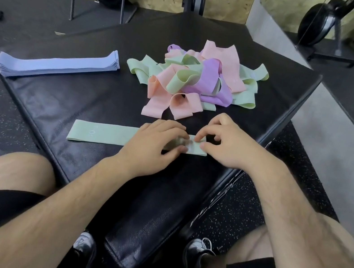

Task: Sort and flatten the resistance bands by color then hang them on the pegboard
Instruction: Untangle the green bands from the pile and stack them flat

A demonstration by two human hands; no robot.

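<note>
Green band (100, 133) flat on mat (58, 101), left grip (158, 141) pressing it flat-fingered, right grip (224, 140) pinching end

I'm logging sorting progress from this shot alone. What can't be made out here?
All in the head view:
- Right end of the green band: covered by the left hand and right hand; the right grip there is blurred.
- The blue stack: layers too thin to count.
- The mixed pile: lower bands buried under others.
- Print on the green band: too small to read.
- The pegboard: outside the frame.
</note>
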